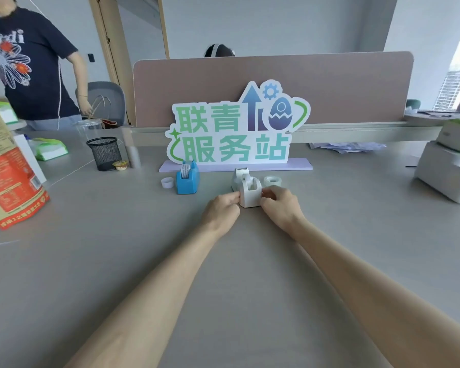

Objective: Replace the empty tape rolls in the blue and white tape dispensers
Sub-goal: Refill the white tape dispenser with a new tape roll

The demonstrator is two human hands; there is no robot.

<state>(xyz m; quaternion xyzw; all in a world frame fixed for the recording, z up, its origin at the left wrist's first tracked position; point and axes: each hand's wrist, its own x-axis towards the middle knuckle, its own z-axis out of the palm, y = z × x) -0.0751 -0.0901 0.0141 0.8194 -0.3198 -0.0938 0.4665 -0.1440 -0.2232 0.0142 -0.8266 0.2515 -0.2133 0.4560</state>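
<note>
A white tape dispenser [249, 193] stands on the grey table [170, 261], its cutter end pointing away from me. My left hand [221, 208] grips its left side and my right hand [280, 205] grips its right side. A small roll core sits in its cradle. Just beyond my right hand lies a clear tape roll [272, 180]. To the left stands a blue tape dispenser [187, 177] with a roll in it, and a small white roll core [167, 182] lies beside it on its left.
A cut-out sign [237, 134] on a lilac base stands behind the dispensers before a desk divider [329, 83]. Black mesh pen cup [104, 153] and an orange bag [8, 171] at left; white boxes [446, 176] at right. A person [29, 65] stands far left.
</note>
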